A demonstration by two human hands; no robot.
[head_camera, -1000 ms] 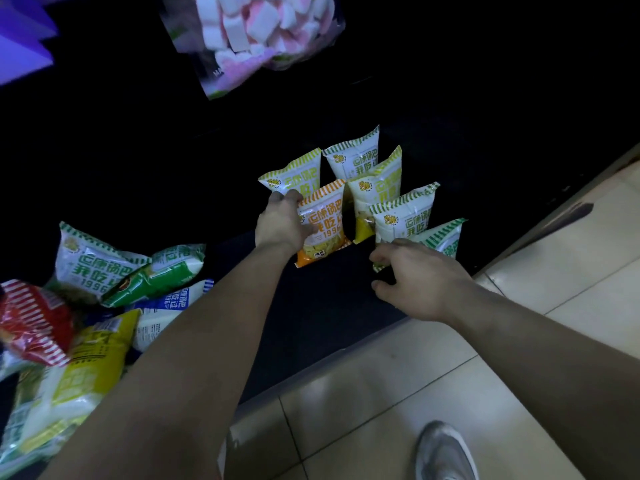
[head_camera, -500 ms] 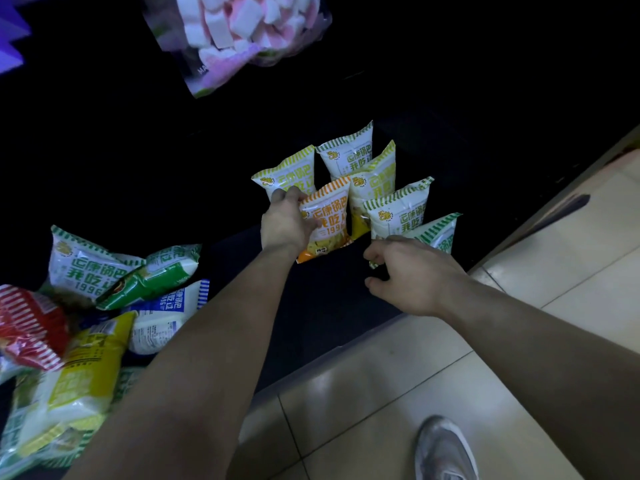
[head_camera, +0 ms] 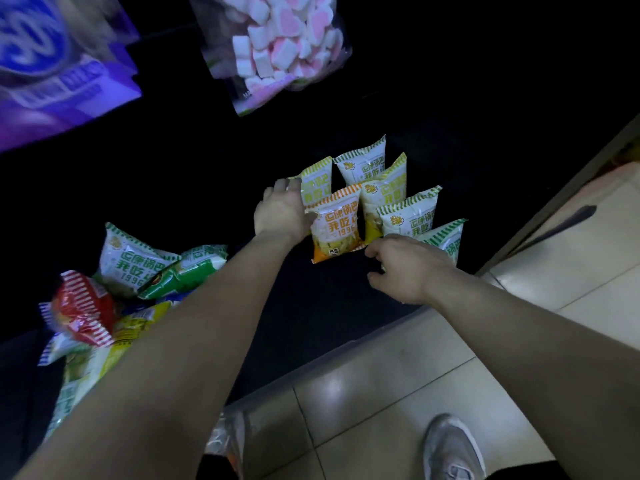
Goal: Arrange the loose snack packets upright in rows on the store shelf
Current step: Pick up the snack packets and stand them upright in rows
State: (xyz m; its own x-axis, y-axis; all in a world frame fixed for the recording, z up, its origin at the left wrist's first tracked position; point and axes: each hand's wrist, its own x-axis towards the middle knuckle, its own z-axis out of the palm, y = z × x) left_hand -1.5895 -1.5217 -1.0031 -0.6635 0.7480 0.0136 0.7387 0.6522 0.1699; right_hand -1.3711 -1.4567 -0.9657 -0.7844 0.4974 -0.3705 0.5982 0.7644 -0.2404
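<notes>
One hand, the left hand (head_camera: 282,213), is sitting in the middle of the frame. Its bent fingers are touching the top left corner of a lime-striped packet (head_camera: 317,183), and its thumb side is lying against an orange packet (head_camera: 337,230). Its fingertips are hiding, so I cannot tell if it is gripping.

At the upper left, a blurry purple bag (head_camera: 52,74) is hanging. At the top middle, a clear marshmallow bag (head_camera: 277,46) is hanging too.

At the lower left, loose packets are lying in a messy heap on the dark shelf (head_camera: 329,299). A red packet (head_camera: 83,306) is lying on a flat yellow packet (head_camera: 131,327). A big white packet (head_camera: 128,258) is lying tilted, with a green packet (head_camera: 187,268) leaning across it. The left arm is passing over this heap.

Six packets are standing upright in two slanted rows in the middle. The lime-striped packet and the orange packet are making the left row. The right row is going from back to front: a back packet (head_camera: 363,164), a yellow-topped packet (head_camera: 388,188), a green-topped packet (head_camera: 408,216) and a dark-green front packet (head_camera: 448,242).

The right hand (head_camera: 408,268) is hovering just in front of that front packet. Its fingers are loosely curled, with nothing between thumb and first finger. I cannot tell if it is touching the packet.

At the lower right, a grey shoe (head_camera: 450,448) is standing on the tiled floor (head_camera: 381,393).
</notes>
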